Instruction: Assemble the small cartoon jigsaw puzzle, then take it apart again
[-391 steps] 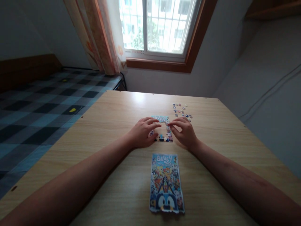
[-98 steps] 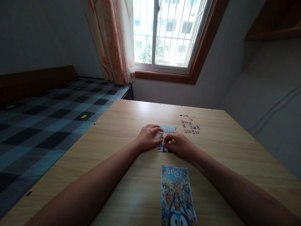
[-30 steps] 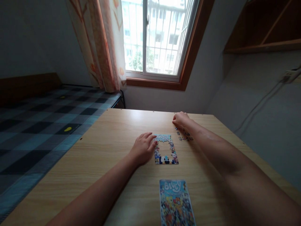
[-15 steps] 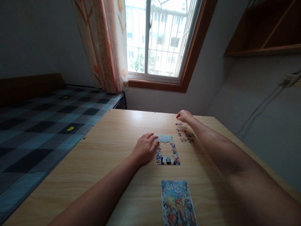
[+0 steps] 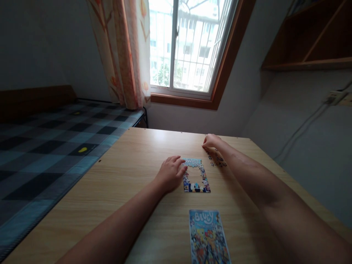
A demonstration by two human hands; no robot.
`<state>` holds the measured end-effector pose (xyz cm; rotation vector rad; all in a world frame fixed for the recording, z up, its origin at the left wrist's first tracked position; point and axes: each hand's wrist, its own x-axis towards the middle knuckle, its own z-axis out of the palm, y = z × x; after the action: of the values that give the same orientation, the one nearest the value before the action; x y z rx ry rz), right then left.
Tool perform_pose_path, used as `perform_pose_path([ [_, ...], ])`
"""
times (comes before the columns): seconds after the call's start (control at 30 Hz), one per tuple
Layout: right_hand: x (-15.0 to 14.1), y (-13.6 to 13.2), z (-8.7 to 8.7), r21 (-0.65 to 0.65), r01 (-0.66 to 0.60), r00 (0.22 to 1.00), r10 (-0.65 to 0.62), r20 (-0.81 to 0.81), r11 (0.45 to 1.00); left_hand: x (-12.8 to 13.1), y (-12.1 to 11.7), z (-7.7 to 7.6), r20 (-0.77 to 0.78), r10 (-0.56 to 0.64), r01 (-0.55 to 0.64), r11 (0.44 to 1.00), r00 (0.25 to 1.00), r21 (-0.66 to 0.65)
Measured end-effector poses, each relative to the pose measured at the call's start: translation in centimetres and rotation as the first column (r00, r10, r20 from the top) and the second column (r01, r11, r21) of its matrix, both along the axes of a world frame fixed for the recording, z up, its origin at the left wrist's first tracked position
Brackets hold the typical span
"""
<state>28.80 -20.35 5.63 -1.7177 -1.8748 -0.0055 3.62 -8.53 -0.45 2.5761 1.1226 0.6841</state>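
"BLUEY" (white letters) tops the picture sheet (image 5: 209,238); smaller lettering blurs.

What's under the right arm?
Loose pieces show on the table along the left side of the right arm. Directly beneath it, everything is covered; I can't tell if more pieces lie there.

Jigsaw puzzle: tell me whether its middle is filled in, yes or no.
No, the jigsaw puzzle has only its border joined, with bare tabletop showing through the middle.

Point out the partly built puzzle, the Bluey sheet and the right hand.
puzzle (image 5: 199,188): head view, its bottom edge
sheet (image 5: 207,234): head view, its printed middle
right hand (image 5: 211,140): head view, back of the hand
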Motion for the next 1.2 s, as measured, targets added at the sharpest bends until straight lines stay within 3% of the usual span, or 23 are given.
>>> perform_pose_path([
  [0.1, 0.5, -0.2, -0.6, -0.055, -0.020, 0.997, 0.016, -0.075, 0.998, 0.0, 0.0, 0.0, 0.005, 0.012, -0.012, 1.000, 1.000, -0.003],
  [0.17, 0.9, 1.6, -0.3, -0.094, -0.023, 0.996, 0.014, -0.089, 0.995, 0.1, 0.0, 0.0, 0.011, 0.015, -0.015, 1.000, 1.000, -0.009],
  [0.23, 1.2, 5.2, 0.6, -0.219, -0.040, 0.997, 0.025, -0.072, 0.975, 0.1, 0.0, -0.1, 0.011, 0.013, -0.013, 1.000, 1.000, -0.006],
  [0.3, 1.2, 9.9, 1.6, -0.455, -0.073, 0.997, 0.070, -0.025, 0.887, 0.1, 0.1, -0.2, 0.005, 0.012, -0.012, 1.000, 1.000, 0.004],
  [0.43, 0.9, 17.3, 1.8, -0.562, -0.081, 0.996, 0.089, -0.014, 0.823, 0.2, 0.2, -0.4, 0.007, 0.007, -0.007, 1.000, 1.000, 0.026],
  [0.53, 1.0, 19.2, 0.3, -0.603, -0.115, 0.993, 0.111, -0.044, 0.789, 0.2, 0.3, -0.4, 0.022, -0.007, 0.006, 0.999, 1.000, 0.033],
  [0.6, 1.1, 18.9, -0.6, -0.586, -0.154, 0.988, 0.132, -0.081, 0.796, 0.1, 0.3, -0.5, 0.038, -0.019, 0.017, 0.999, 0.999, 0.042],
  [0.7, 1.0, 16.4, -1.4, -0.481, -0.249, 0.964, 0.166, -0.209, 0.841, 0.0, 0.3, -0.6, 0.107, -0.051, 0.040, 0.994, 0.993, 0.098],
  [0.77, 0.7, 13.5, -1.8, -0.345, -0.356, 0.891, 0.205, -0.405, 0.868, -0.1, 0.2, -0.6, 0.171, -0.101, 0.073, 0.984, 0.980, 0.165],
  [0.9, -0.4, 7.0, -4.0, -0.197, -0.419, 0.723, 0.195, -0.663, 0.886, 0.0, -0.1, -0.4, 0.265, -0.176, 0.100, 0.955, 0.948, 0.278],
  [1.07, -1.9, 2.9, -7.2, -0.019, -0.348, 0.604, 0.209, -0.769, 0.937, 0.8, -0.9, -0.1, 0.228, -0.304, 0.210, 0.910, 0.925, 0.358],
  [1.2, -2.6, 2.5, -8.2, 0.083, -0.260, 0.656, 0.238, -0.716, 0.962, 1.1, -1.8, 0.2, 0.159, -0.346, 0.265, 0.885, 0.925, 0.382],
])
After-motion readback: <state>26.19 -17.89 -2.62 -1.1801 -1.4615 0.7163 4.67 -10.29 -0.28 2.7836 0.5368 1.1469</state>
